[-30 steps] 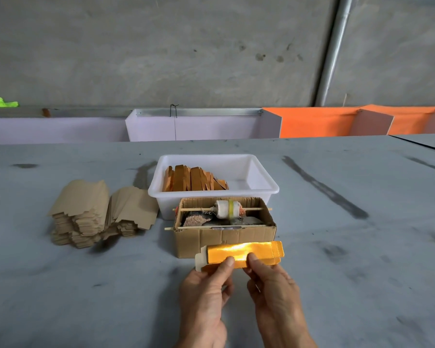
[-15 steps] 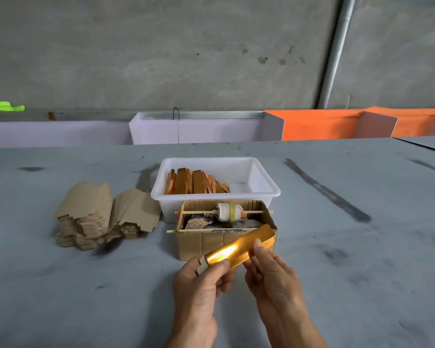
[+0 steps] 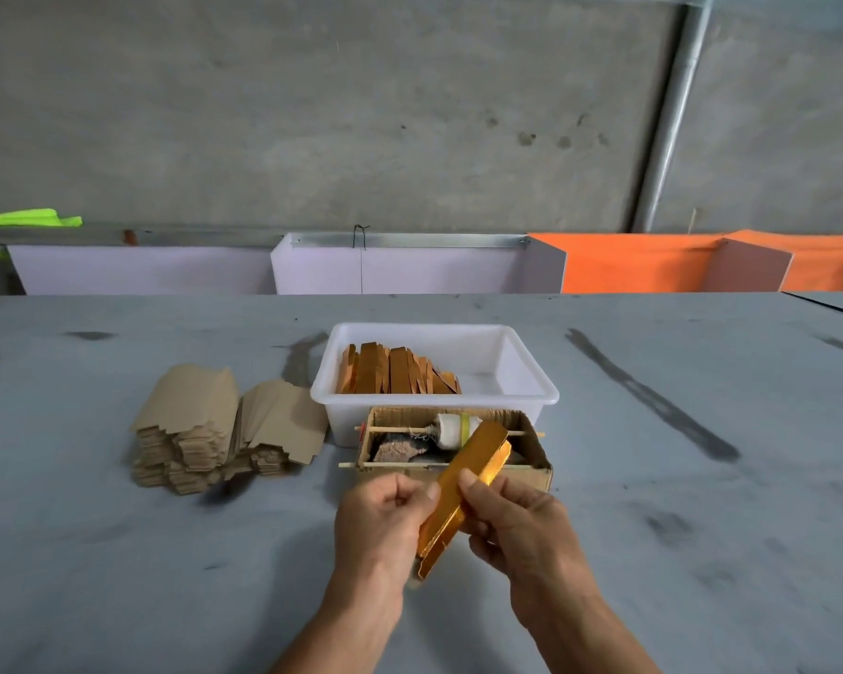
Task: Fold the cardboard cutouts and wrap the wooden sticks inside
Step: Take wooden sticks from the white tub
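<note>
A long gold folded cardboard cutout [image 3: 468,484] is tilted steeply, its far end up to the right and its near end low by my wrists. My left hand [image 3: 385,518] grips its left side with curled fingers. My right hand [image 3: 512,520] pinches it from the right, thumb on the gold face. Whether a wooden stick lies inside is hidden. A pile of flat brown cutouts [image 3: 215,425] lies at the left on the table.
A white plastic tub [image 3: 521,377] holds several gold wrapped pieces [image 3: 395,372]. In front of it stands a small cardboard box [image 3: 531,471] with a white roll on a skewer [image 3: 451,430]. Grey table [image 3: 118,576] spreads around; white and orange partitions line the far edge.
The gold cutout has turned from lying level in front of the box to a steep tilt, far end up right. Both hands kept hold and shifted along it.
</note>
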Tool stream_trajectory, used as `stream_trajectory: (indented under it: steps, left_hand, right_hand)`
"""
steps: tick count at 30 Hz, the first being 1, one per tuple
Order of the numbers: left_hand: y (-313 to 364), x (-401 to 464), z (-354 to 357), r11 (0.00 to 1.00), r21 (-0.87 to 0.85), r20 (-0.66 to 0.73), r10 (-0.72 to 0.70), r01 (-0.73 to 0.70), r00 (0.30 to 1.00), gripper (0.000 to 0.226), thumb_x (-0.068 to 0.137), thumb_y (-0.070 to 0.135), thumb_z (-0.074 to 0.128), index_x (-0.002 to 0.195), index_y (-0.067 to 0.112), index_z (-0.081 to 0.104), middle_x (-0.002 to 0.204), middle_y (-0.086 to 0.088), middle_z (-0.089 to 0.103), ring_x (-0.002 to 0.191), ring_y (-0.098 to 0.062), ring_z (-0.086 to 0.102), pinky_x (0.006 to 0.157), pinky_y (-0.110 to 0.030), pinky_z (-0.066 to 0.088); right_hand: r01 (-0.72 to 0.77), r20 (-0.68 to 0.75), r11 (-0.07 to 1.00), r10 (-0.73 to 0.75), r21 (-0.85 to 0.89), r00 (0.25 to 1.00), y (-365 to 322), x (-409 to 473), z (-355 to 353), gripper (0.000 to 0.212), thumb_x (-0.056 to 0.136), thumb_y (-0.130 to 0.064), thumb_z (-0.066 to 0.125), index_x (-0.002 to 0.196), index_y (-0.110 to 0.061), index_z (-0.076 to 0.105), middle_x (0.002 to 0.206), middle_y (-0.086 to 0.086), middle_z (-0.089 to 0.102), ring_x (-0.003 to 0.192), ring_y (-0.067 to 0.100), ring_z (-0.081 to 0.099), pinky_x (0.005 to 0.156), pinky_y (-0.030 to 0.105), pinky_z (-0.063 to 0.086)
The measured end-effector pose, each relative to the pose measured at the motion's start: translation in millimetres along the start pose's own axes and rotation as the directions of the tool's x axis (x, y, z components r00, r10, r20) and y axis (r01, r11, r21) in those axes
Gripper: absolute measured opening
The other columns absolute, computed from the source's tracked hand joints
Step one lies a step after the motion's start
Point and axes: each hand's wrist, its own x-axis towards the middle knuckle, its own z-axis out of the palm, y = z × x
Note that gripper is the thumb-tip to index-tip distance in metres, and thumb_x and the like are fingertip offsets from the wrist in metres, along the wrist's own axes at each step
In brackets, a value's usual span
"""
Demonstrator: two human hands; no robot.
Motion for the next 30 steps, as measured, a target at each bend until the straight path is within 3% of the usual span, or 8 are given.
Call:
stream_trajectory:
  steps: [6,8,11,14,19,23,27,30]
  left_hand:
    - [9,7,-15,0.997,0.058,0.108,-0.059,0.052,0.992,0.009,0.082,0.022,0.071,0.075,0.016,0.069,0.071,0.001,0.071,0.067,-0.009,0.066,0.053,-0.017,0.047]
    - [14,13,-22,0.996,0.068,0.136,-0.062,0.053,0.989,0.005,0.083,0.015,0.070,0.078,0.017,0.070,0.071,0.000,0.072,0.061,-0.010,0.066,0.045,-0.017,0.046]
    - [19,24,-29,1.000,-0.010,0.008,-0.003,0.003,1.000,0.005,0.081,0.006,0.070,0.082,0.011,0.071,0.075,-0.006,0.070,0.064,-0.014,0.063,0.040,-0.017,0.044]
    - [25,36,-29,0.995,-0.089,-0.056,0.042,-0.046,0.998,0.017,0.082,0.001,0.068,0.078,0.017,0.070,0.077,-0.003,0.070,0.067,-0.014,0.065,0.042,-0.020,0.048]
    - [30,59,-24,0.992,-0.093,0.054,0.090,-0.085,0.994,0.036,0.084,-0.006,0.062,0.078,0.029,0.066,0.077,0.007,0.071,0.070,-0.011,0.069,0.052,-0.019,0.052]
    - [30,84,-21,0.981,0.042,-0.070,0.193,-0.191,0.979,0.025,0.079,0.003,0.071,0.078,0.026,0.061,0.071,0.001,0.068,0.057,-0.010,0.066,0.050,-0.019,0.051]
    - [31,112,-16,0.944,0.196,-0.136,0.295,-0.266,0.946,0.017,0.082,0.001,0.067,0.078,0.017,0.063,0.071,0.001,0.066,0.066,-0.015,0.065,0.063,-0.029,0.056]
    - [31,129,-13,0.871,0.364,-0.119,0.394,-0.330,0.911,0.015,0.085,0.003,0.062,0.089,0.016,0.068,0.077,0.008,0.065,0.072,-0.006,0.061,0.073,-0.023,0.054]
  right_hand:
    - [0.075,-0.080,0.983,-0.089,-0.168,0.993,-13,15,11,0.023,0.081,-0.011,0.070,0.060,-0.008,0.063,0.050,-0.002,0.064,0.042,0.003,0.057,0.047,0.018,0.043]
    - [0.086,-0.070,0.975,-0.102,-0.203,0.992,-19,20,17,0.019,0.081,-0.017,0.072,0.066,-0.007,0.065,0.056,0.000,0.065,0.048,0.007,0.058,0.051,0.021,0.044]
    - [0.087,0.025,0.962,-0.084,-0.257,0.996,-20,23,29,0.014,0.084,-0.021,0.069,0.079,-0.008,0.068,0.065,0.000,0.071,0.059,0.010,0.067,0.056,0.024,0.049]
    - [0.104,0.039,0.952,-0.097,-0.289,0.995,-17,26,41,0.005,0.085,-0.011,0.067,0.081,-0.013,0.068,0.066,-0.002,0.072,0.059,0.007,0.068,0.052,0.020,0.046]
    - [0.122,-0.062,0.954,-0.144,-0.275,0.988,-28,53,53,0.010,0.086,-0.002,0.064,0.085,-0.013,0.064,0.074,0.008,0.070,0.059,0.016,0.067,0.049,0.024,0.052]
    - [0.131,-0.124,0.942,-0.176,-0.308,0.977,-37,82,61,0.012,0.083,-0.002,0.066,0.084,-0.013,0.061,0.074,0.008,0.067,0.058,0.015,0.065,0.052,0.024,0.053]
    - [0.100,-0.126,0.935,-0.151,-0.341,0.981,-42,109,69,0.021,0.079,0.008,0.065,0.067,-0.009,0.065,0.068,0.008,0.067,0.065,0.021,0.066,0.065,0.034,0.058]
    - [0.088,-0.132,0.903,-0.157,-0.420,0.979,-45,132,77,0.017,0.080,0.007,0.063,0.069,-0.006,0.067,0.069,0.009,0.067,0.062,0.018,0.060,0.064,0.032,0.056]
